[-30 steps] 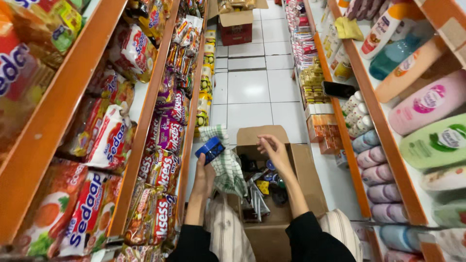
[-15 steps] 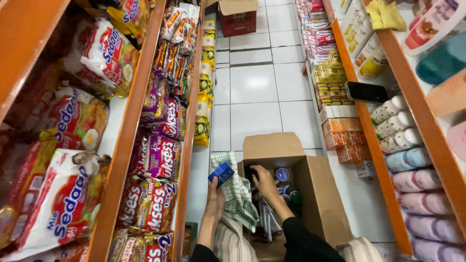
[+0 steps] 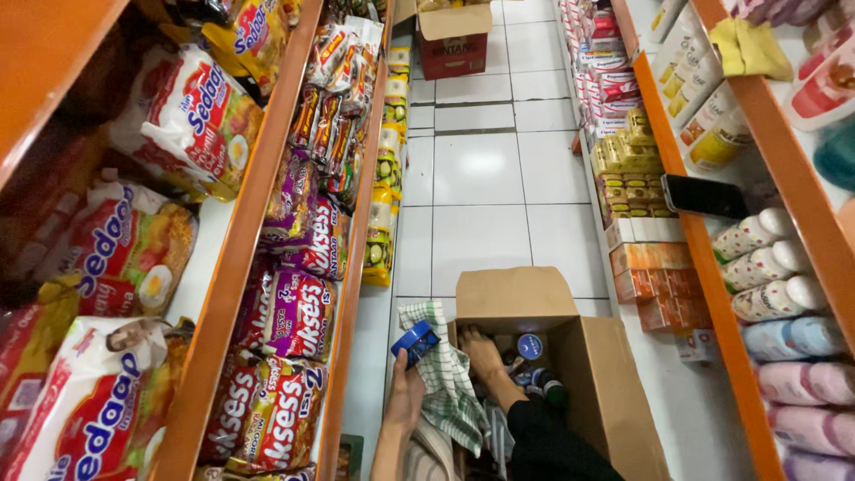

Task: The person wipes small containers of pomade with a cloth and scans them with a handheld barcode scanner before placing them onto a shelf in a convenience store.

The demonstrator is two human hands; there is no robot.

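Observation:
My left hand (image 3: 405, 392) holds a small blue round tin (image 3: 415, 342) together with a green-and-white checked cloth (image 3: 445, 379) that drapes down beside it. Reaching down into an open cardboard box (image 3: 606, 392) on the floor is my right hand (image 3: 482, 353), its fingers among several small round blue-lidded tins (image 3: 531, 346) and dark bottles. Whether it grips any of them cannot be told. A dark sleeve covers my right forearm.
Orange shelves with bagged noodle packs (image 3: 191, 116) line the left side. On the right are shelves of boxes (image 3: 623, 160), white bottles (image 3: 766, 263) and a black phone (image 3: 704, 196). A white tiled aisle (image 3: 485, 169) runs ahead to another cardboard box (image 3: 454, 36).
My right hand went from above the box down into it. The view tilted downward and the left hand with tin and cloth stayed beside the box.

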